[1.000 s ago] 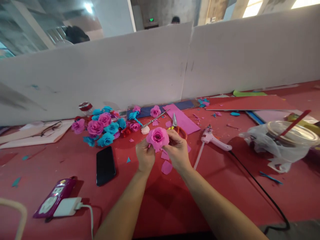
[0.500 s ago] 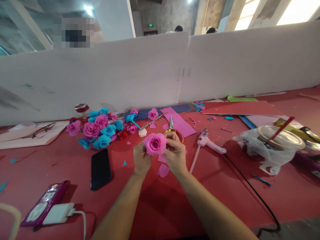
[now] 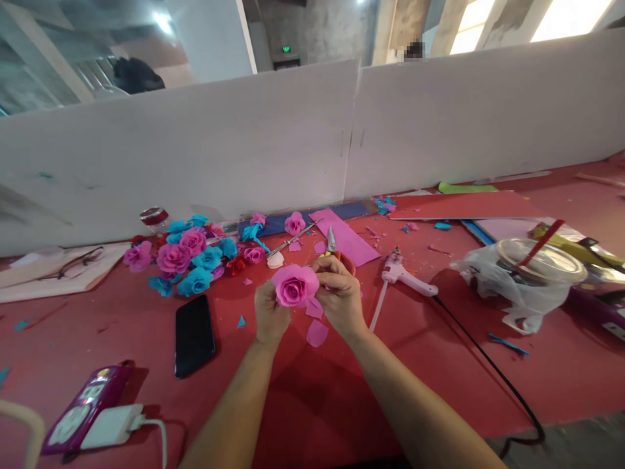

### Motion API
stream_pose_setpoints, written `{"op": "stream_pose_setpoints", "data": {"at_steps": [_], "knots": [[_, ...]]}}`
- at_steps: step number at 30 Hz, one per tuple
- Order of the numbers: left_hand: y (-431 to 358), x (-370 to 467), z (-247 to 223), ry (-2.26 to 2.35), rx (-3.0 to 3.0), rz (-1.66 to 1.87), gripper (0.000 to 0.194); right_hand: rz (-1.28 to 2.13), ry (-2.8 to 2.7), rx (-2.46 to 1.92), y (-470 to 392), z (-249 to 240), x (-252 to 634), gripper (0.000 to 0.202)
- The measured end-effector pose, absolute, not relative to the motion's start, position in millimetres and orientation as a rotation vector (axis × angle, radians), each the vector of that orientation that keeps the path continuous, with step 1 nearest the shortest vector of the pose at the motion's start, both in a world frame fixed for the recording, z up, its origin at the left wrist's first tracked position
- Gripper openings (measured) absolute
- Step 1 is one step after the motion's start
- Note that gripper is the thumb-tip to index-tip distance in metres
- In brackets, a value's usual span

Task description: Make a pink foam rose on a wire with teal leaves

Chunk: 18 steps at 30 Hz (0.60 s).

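On the desk (image 3: 303, 391): one phone (image 3: 195, 335), one glue gun (image 3: 415, 281), one pair of glasses (image 3: 77, 262), one red-lidded jar (image 3: 154, 218), one white charger (image 3: 111, 426); held, one pink rose (image 3: 295, 285).

- Left hand (image 3: 272, 311), right of the black phone (image 3: 194, 336): bare
- Left forearm (image 3: 237, 397): bare, smooth, narrow at the wrist
- Right hand (image 3: 340, 298), farther right of the phone: bare
- Right forearm (image 3: 407, 397): bare, broader below the wrist

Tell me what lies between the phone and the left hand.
A small blue scrap lies on the table between the phone and left hand; a tiny pink scrap sits farther back. The head view shows both.
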<state>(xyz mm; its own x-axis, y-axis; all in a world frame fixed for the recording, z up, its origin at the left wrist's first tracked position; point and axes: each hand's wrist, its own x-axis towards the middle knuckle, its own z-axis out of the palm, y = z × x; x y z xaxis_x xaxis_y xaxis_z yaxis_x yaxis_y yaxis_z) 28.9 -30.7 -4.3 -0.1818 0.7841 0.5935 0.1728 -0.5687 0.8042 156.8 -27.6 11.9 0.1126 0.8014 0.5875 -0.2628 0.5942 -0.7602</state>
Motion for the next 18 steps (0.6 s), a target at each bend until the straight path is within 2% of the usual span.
{"op": "stream_pose_setpoints", "data": {"at_steps": [4,12,18], "knots": [[-32.4,27.6,-1.7,1.075,1.538,1.791,0.005,0.826,-1.185,-0.574,-28.6,13.7,159.6,0.015],[-25.6,35.1,-6.1,0.845,1.125,1.849,0.019,0.955,-1.124,-0.635,-26.6,7.3,155.3,0.005],[-25.5,37.3,-3.7,0.871,1.063,1.840,0.016,0.943,-1.114,-0.698,-27.7,5.2,153.3,0.005]]}}
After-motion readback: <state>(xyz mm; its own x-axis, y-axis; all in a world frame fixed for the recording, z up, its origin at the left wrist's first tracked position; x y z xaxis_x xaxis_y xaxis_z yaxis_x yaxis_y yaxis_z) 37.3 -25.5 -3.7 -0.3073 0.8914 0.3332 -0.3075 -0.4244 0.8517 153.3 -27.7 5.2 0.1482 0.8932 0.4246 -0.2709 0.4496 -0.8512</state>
